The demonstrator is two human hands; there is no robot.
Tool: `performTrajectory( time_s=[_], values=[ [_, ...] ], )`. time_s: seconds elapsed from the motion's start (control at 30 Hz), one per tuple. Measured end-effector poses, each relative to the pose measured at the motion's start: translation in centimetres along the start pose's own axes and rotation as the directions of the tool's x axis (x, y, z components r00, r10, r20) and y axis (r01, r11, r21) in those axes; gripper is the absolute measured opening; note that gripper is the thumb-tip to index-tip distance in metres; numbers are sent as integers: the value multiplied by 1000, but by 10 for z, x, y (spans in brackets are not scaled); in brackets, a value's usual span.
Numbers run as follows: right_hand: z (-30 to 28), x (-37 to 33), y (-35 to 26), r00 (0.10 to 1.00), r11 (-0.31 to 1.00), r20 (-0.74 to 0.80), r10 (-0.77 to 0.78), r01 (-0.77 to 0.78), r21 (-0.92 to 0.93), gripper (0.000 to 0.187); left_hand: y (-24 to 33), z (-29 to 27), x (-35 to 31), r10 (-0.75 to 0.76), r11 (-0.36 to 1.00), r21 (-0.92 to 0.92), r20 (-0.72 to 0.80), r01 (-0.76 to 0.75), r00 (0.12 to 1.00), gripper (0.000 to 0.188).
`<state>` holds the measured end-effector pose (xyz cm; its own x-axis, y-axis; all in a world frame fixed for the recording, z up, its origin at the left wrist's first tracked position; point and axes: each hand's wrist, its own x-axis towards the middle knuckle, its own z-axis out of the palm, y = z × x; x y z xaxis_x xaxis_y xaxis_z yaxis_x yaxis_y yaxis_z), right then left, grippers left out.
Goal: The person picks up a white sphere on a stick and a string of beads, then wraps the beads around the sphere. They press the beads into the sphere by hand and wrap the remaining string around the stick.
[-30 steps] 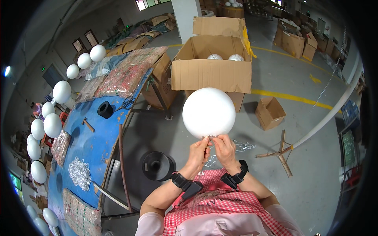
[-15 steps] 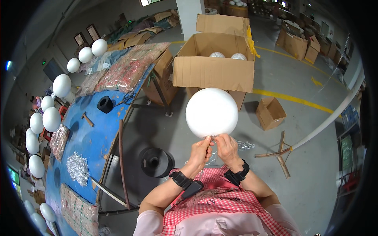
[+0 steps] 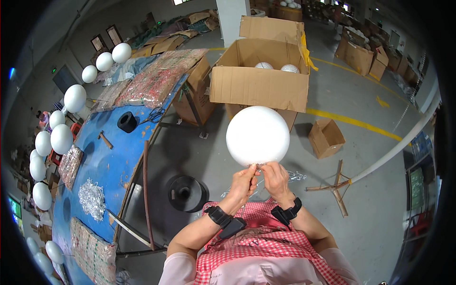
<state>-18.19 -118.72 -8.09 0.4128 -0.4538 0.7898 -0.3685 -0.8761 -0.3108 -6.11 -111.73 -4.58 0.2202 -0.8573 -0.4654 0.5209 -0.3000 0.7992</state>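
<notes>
A large smooth white ball (image 3: 258, 134) is up in front of me, its lower edge touching my fingertips. My left hand (image 3: 243, 184) is closed in a pinch just under the ball; what sits inside its grip is mostly hidden. Beside it, my right hand (image 3: 276, 182) pinches with thumb and forefinger at the same spot, where a bit of silvery strand shows against the ball. More of the shiny silver strand (image 3: 297, 176) trails out behind my right hand and below the ball.
A blue table (image 3: 111, 156) on the left carries a hammer (image 3: 105, 140), a black roll (image 3: 127, 122) and a silver tinsel heap (image 3: 91, 199). White balls (image 3: 61, 139) hang along its far side. Ahead stands a big open carton (image 3: 259, 84); a black spool (image 3: 188, 194) lies on the floor.
The view has shifted slightly. My hands stay at the ball's lower edge, with the fingertips moved only a little.
</notes>
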Motion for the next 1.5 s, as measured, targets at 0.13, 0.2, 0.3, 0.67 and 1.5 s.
performTrajectory(
  time_s=[0.13,0.2,0.3,0.67,1.5],
  values=[
    [-1,0,-4,998,996,-5,62,-61,64,17,-6,-4,1,13,1000,-3,19,-13,1000,38],
    [-2,0,-6,993,986,-21,114,-111,123,16,-8,-6,0,30,999,-12,19,-30,999,41],
    [-3,0,-6,979,962,-18,205,-198,186,13,-10,-9,2,53,998,-45,42,-51,998,49],
    [-3,2,-12,922,898,-8,387,-375,232,13,-8,-5,0,21,997,-79,34,-18,999,46],
    [-3,2,-14,681,582,207,702,-717,385,25,-2,1,1,49,999,1,6,-49,999,32]
  ],
)
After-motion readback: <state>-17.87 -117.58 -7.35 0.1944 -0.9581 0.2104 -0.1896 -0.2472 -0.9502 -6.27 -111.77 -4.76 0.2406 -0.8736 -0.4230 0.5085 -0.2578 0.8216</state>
